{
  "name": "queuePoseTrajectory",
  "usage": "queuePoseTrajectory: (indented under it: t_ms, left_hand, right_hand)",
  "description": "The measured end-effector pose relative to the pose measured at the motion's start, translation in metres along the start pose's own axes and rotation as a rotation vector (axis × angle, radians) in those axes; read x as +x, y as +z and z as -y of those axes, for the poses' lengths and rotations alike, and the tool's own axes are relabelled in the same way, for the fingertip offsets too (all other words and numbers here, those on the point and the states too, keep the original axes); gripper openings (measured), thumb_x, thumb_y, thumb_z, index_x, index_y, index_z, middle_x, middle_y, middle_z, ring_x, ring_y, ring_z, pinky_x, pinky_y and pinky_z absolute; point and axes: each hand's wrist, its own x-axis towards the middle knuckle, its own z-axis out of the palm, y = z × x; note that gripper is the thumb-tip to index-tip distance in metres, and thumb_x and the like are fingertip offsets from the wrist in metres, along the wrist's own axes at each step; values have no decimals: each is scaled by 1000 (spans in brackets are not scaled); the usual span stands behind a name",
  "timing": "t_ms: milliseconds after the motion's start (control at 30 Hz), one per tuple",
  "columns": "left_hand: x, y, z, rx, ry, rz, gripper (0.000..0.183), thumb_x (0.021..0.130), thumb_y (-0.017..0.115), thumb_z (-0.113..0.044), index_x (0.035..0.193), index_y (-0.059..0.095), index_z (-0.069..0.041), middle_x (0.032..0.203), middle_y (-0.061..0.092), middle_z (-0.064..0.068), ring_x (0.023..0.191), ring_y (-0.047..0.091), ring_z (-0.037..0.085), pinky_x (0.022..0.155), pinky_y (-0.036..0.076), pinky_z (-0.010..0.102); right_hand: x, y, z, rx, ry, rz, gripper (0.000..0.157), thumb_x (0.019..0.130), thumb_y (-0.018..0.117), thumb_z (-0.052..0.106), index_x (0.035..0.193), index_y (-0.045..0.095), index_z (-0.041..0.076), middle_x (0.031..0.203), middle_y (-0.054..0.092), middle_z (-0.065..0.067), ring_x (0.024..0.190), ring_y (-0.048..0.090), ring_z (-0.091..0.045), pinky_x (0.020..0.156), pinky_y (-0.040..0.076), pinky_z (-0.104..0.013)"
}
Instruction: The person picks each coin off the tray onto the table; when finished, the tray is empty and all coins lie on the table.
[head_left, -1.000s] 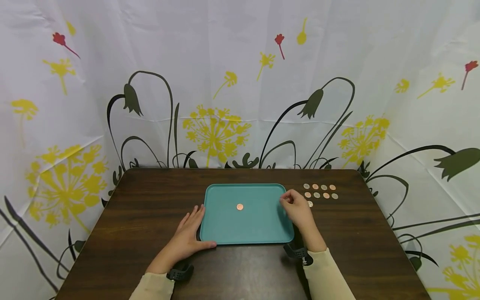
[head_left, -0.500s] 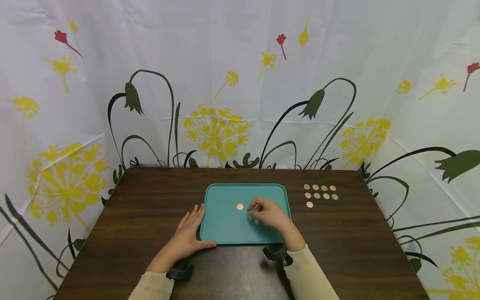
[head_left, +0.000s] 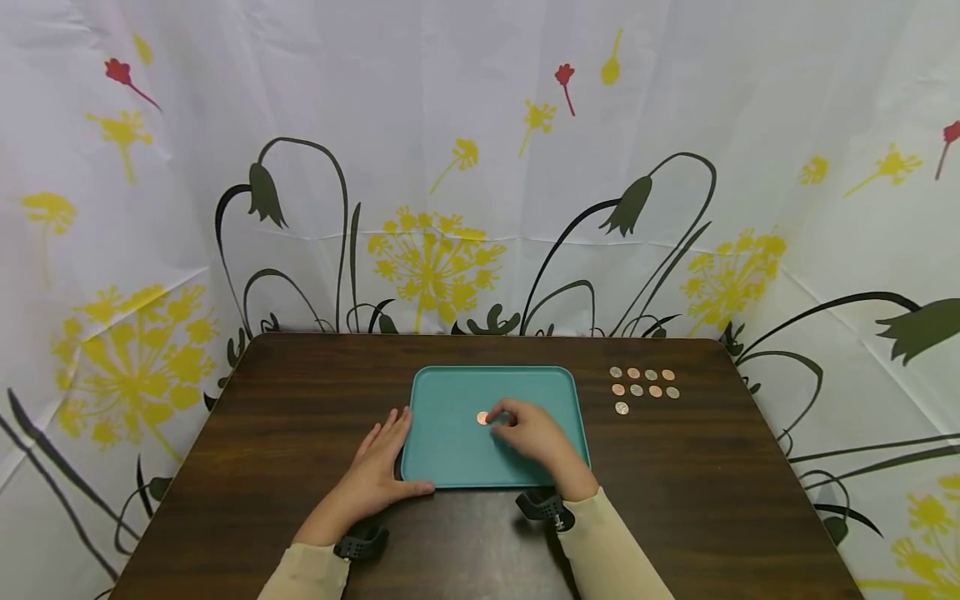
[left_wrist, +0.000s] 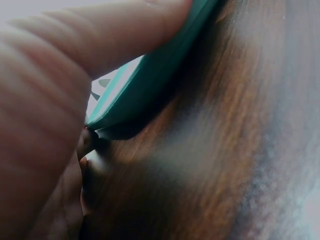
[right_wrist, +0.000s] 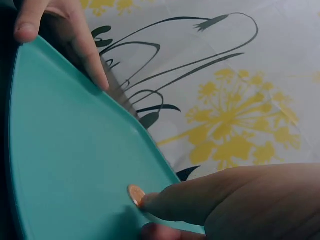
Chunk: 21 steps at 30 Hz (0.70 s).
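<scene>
On the teal tray [head_left: 442,458] lies one copper-coloured coin [head_left: 482,418]. My right hand [head_left: 538,435] is over the tray, its index fingertip at the coin's right edge. In the right wrist view, that fingertip touches the coin [right_wrist: 134,194], while the thumb is apart from it, lower in the frame. My left hand [head_left: 381,467] rests at the tray's left side, fingers spread along the rim and thumb on the front corner. The left wrist view shows the left thumb [left_wrist: 125,35] against the tray edge [left_wrist: 150,85].
Several copper and silver coins [head_left: 636,390] lie in rows on the dark wooden table [head_left: 300,392], right of the tray. A white curtain [head_left: 465,100] with a flower print hangs behind the table. Each wrist wears a black band [head_left: 362,546].
My right hand has moved left from the tray's right edge to the copper coin. The silver coin that it partly covered now shows fully. My left hand stays in place.
</scene>
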Motion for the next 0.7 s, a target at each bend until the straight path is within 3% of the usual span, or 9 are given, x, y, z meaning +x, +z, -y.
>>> queuePoseTrajectory:
  t_ms: [100,300,433,700]
  left_hand:
    - [0,0,0,0,-1,-2,134,82,92,-59,176,13,-5,183,16,17,172,8,39,135,4,65]
    - [1,-1,0,12,7,-11,133,82,92,-59,175,14,-4,183,16,17,172,9,39,135,4,65]
    - [1,-1,1,14,11,-19,133,82,93,-58,175,15,-3,183,17,17,172,10,40,135,5,65]
    - [0,1,2,11,16,-11,133,83,91,-59,175,14,-4,183,17,17,172,10,40,135,5,66]
  right_hand:
    - [1,1,-3,-9,-11,3,5,102,76,19,108,76,20,74,59,3,61,48,-14,58,39,-28]
    - [5,2,-5,-75,-68,21,24,102,76,15,123,78,27,75,60,4,63,50,-13,60,40,-29]
    - [5,1,-2,-79,-60,30,19,103,74,16,117,79,27,74,58,5,63,48,-12,60,39,-29]
    - [2,-1,-2,-103,-90,61,24,100,78,13,120,81,25,75,59,5,66,50,-11,61,40,-28]
